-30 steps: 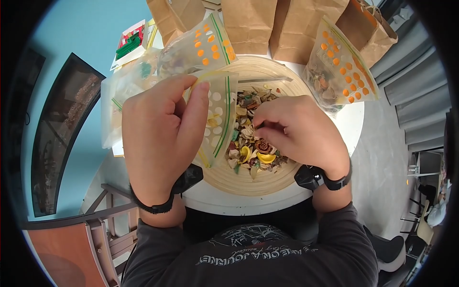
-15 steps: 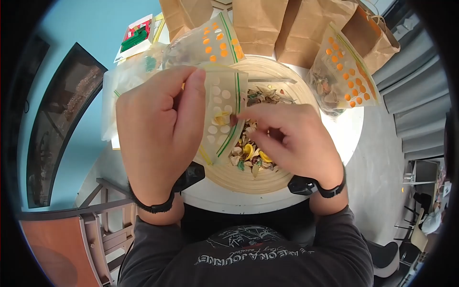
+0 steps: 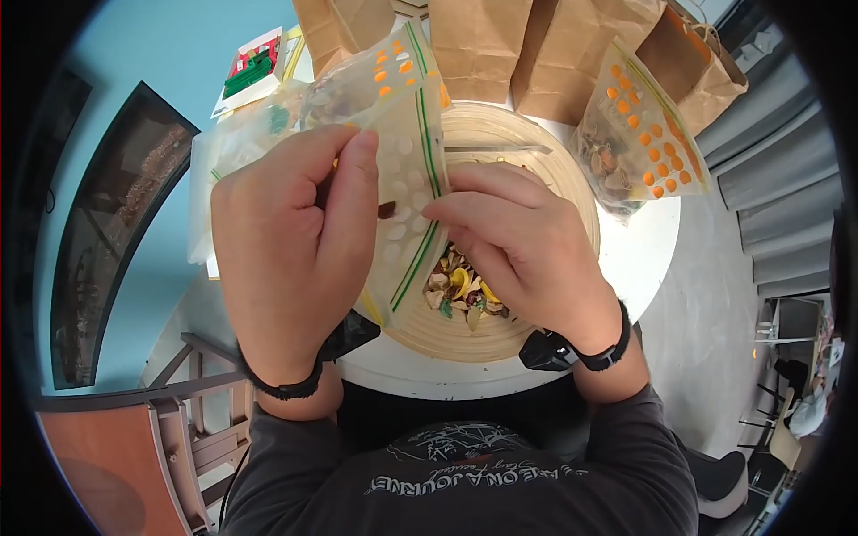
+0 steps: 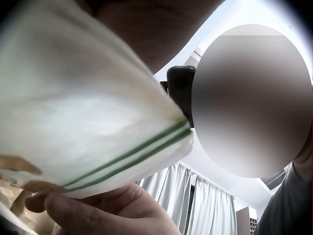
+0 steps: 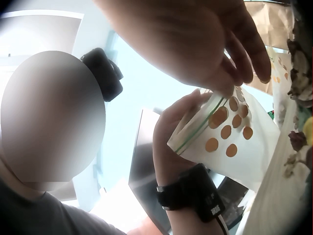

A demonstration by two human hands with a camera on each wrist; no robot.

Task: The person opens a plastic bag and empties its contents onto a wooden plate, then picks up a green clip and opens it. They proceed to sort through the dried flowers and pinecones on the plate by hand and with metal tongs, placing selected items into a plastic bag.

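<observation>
Nearest, a zip bag (image 3: 407,210) with white dots and a green seal line is held up over the near-left part of the bowl (image 3: 536,156). The left hand (image 3: 295,241) is curled round the bag's left side, thumb and fingers pinching its wall. The right hand (image 3: 523,246) is pinched on the bag's mouth at the green strip, fingertips pressed together on it; whether a small piece is caught between them cannot be told. A dark bit is seen through the bag wall just left of the seal.

In the bowl, partly hidden beneath the right hand, a heap of dried mix (image 3: 465,295) is seen: yellow curls, brown husks, pale chips.

To do this step well, the mouth should be kept wide by the left hand, so that a piece is let go well inside the strip and not on it. The bag is best kept over the bowl, so that anything dropped is caught there. The seal track should be kept free of crumbs, or it is likely to close badly.

Beyond the bowl, a second bag (image 3: 384,85) with orange dots lies to the far left, and a third (image 3: 639,134) to the far right. Farthest off, brown paper bags (image 3: 483,40) are stood along the far rim.
</observation>
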